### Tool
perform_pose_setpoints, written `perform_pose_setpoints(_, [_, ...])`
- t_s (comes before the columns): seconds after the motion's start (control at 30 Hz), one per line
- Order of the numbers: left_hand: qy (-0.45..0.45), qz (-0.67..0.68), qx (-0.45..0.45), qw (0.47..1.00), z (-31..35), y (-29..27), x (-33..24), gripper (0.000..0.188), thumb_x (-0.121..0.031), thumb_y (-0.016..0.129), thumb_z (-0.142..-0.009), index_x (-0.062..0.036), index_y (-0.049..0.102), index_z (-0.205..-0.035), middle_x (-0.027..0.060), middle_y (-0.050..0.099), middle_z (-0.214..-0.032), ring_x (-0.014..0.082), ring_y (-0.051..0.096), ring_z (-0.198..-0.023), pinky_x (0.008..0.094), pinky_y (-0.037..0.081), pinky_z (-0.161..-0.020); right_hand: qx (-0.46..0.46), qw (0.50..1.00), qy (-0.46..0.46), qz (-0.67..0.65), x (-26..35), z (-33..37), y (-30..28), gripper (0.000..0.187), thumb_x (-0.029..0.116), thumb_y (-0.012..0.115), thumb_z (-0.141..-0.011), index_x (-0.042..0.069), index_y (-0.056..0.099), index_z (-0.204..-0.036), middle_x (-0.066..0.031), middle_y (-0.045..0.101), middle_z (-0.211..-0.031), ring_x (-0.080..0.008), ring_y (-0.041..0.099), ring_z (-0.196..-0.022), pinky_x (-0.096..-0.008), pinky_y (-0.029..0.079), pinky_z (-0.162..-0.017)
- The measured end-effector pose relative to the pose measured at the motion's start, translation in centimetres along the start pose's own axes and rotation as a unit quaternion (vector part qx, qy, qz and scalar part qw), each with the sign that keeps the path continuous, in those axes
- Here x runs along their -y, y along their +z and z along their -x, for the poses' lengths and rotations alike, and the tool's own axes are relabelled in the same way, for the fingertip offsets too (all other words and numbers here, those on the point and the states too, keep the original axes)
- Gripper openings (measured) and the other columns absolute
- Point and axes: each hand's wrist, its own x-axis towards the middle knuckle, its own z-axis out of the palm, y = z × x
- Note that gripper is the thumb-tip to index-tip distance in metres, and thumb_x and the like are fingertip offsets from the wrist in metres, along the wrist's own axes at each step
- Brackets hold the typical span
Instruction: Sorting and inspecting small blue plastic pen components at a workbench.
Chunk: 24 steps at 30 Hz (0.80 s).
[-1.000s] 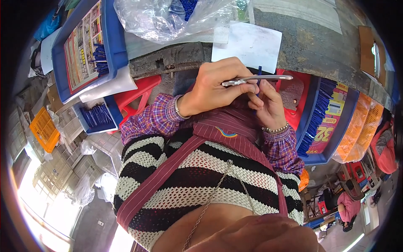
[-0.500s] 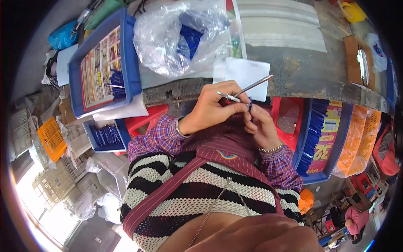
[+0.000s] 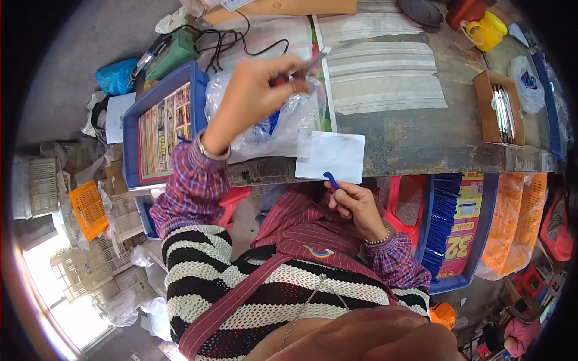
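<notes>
My left hand (image 3: pixel 259 90) is raised over the table, near a clear plastic bag (image 3: pixel 235 135) with small blue pieces inside. Its fingers close around a silver metal tool (image 3: pixel 317 59), which points up and to the right; motion blurs it, so I cannot tell its exact kind. By the table's front edge, my right hand (image 3: pixel 356 207) pinches a short blue plastic piece (image 3: pixel 331 180) with a bent, rounded top. Just beyond that piece, a white paper sheet (image 3: pixel 337 150) lies at the edge, slightly overhanging.
A blue bin (image 3: pixel 131 141) with printed sheets stands left. At right, another blue bin (image 3: pixel 475 265) holds many thin blue sticks (image 3: pixel 438 222). Farther off are a cardboard box (image 3: pixel 481 90), a yellow container (image 3: pixel 489 31) and black cables (image 3: pixel 241 37). A red stool (image 3: pixel 392 210) stands under the table.
My hands were together before my chest; now they are apart. My left hand has moved up and left over the bag with the metal tool. My right hand has lowered slightly, keeping the blue piece.
</notes>
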Motion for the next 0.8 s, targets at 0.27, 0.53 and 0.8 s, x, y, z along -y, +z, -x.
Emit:
perform_pose_setpoints(0.27, [0.117, -0.244, -0.155, 0.950, -12.3, -2.2, 2.6, 0.014, -0.011, 0.067, -0.073, -0.0061, 0.062, -0.084, 0.0118, 0.063, -0.070, 0.0249, 0.062, -0.060, 0.0313, 0.046, -0.054, 0.007, 1.000, 0.005, -0.003, 0.2, 0.4, -0.5, 0.029, 0.008, 0.051, -0.090, 0.000, 0.055, -0.117, -0.0001, 0.057, -0.074, -0.0007, 0.035, -0.050, -0.0150, 0.027, -0.045])
perform_pose_setpoints(0.53, [0.036, -0.351, -0.199, 0.914, -17.1, -2.3, 5.8, 0.019, -0.024, 0.065, -0.071, -0.0093, 0.065, -0.083, 0.0149, 0.063, -0.075, 0.0328, 0.061, -0.073, 0.0412, 0.047, -0.062, -0.003, 1.000, 0.024, 0.004, -0.1, 0.4, -0.4, 0.027, 0.012, 0.053, -0.089, 0.000, 0.058, -0.112, 0.0007, 0.058, -0.073, -0.0002, 0.037, -0.051, -0.0148, 0.029, -0.046])
perform_pose_setpoints(0.8, [0.139, -0.316, -0.189, 0.919, -19.7, -2.7, 9.1, 0.021, -0.016, 0.068, -0.067, -0.0071, 0.067, -0.086, 0.0147, 0.064, -0.078, 0.0280, 0.062, -0.067, 0.0353, 0.048, -0.063, -0.071, 0.997, 0.017, -0.022, -0.8, -0.5, -0.2, 0.025, 0.015, 0.058, -0.088, -0.003, 0.061, -0.104, -0.0037, 0.062, -0.072, -0.0017, 0.044, -0.050, -0.0159, 0.034, -0.044])
